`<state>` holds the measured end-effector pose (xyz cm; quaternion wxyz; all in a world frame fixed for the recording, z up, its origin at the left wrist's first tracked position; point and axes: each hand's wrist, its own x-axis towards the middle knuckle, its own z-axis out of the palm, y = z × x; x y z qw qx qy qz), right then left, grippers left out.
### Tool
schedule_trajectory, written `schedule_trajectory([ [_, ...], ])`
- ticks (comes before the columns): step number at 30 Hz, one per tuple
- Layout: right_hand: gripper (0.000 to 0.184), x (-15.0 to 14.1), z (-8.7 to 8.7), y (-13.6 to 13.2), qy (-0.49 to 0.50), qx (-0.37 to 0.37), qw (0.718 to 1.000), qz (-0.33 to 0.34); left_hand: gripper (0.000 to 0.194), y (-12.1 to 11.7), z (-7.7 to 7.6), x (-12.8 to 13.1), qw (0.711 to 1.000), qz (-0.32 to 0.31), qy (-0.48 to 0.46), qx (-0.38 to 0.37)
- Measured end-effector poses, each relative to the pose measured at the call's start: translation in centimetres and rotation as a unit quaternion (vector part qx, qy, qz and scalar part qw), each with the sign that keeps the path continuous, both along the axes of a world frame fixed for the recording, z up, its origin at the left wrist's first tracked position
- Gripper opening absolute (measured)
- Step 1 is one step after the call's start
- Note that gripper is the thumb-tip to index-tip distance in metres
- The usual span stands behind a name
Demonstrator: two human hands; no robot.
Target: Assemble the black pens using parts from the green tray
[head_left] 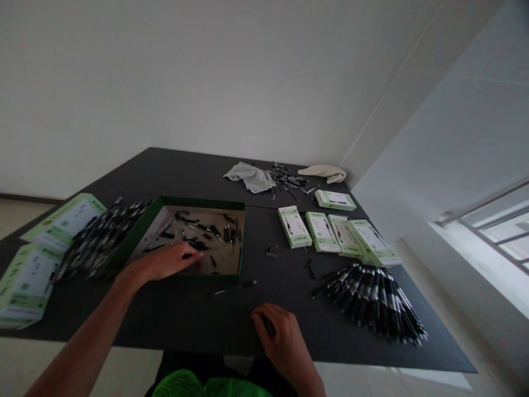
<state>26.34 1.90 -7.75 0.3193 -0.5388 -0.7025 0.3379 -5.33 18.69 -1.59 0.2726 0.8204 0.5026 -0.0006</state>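
My left hand point(176, 260) reaches over the near wall of a shallow green box point(243, 237). Its fingers are bent together low among loose black pen parts point(215, 231); whatever is between the fingertips is hidden. Close to the table's front edge, my right hand point(279, 336) rests with fingers curled round a small black pen part point(269, 327), mostly covered by the fingers. Between the box and my right hand lies a single pen point(233, 288), clear at one end and black at the other.
Left of the box, many pens point(103, 237) are heaped beside green-white cartons point(31, 281). More cartons point(320, 231) and fanned-out black pens point(376, 300) occupy the right. Farther back lie a pale cloth point(250, 176), scattered pens point(287, 177) and a beige cloth point(324, 172). Small parts point(271, 253) dot the dark table point(185, 328).
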Motion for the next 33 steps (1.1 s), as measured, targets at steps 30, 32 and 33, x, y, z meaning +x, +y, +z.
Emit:
schedule_trajectory([
  [30, 0.020, -16.6, -0.9, 4.2, -0.203, 0.181, 0.754, 0.598, 0.038, 7.9, -0.7, 0.1, 0.966, -0.146, 0.057, 0.204],
  [32, 0.023, -16.6, -0.7, 4.1, -0.221, 0.185, 0.748, 0.598, 0.051, 7.3, 0.1, 1.2, 0.959, -0.163, 0.047, 0.228],
  [33, 0.023, -16.6, -0.7, 4.1, -0.227, 0.188, 0.746, 0.598, 0.053, 7.0, 0.5, 2.0, 0.955, -0.179, 0.045, 0.233],
])
